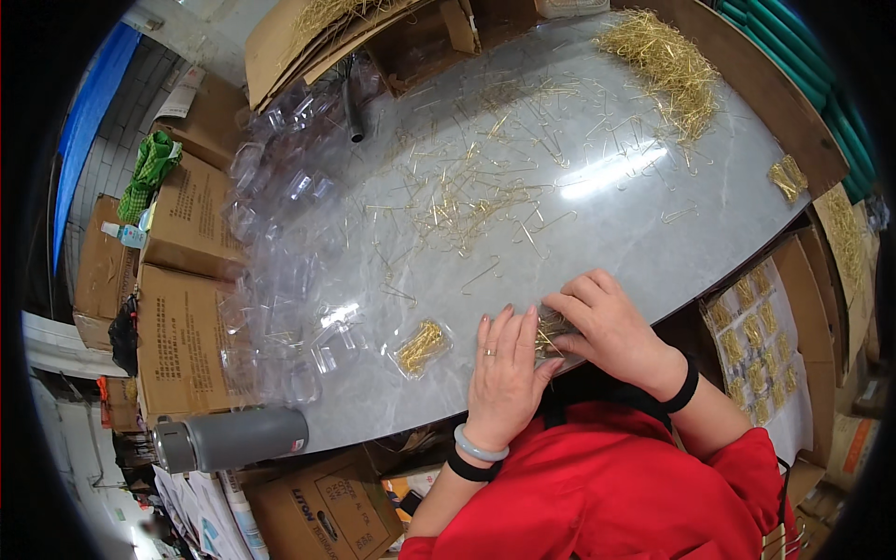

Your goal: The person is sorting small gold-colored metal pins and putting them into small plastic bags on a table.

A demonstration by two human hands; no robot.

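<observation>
Near the table's front edge, a small clear plastic case with gold wire hooks in it lies between my hands. My left hand holds its left side, fingers straight and close together, thumb at the near edge. Curled over its right side are the fingers of my right hand, which hide part of it. Left of my left hand rests another clear case filled with gold hooks. Loose gold wire hooks are scattered over the middle of the grey table.
Many clear plastic cases crowd the table's left side. A grey bottle lies at the front left corner. A heap of gold hooks stands far right. Below right, a carton holds filled packs. Cardboard boxes stand left.
</observation>
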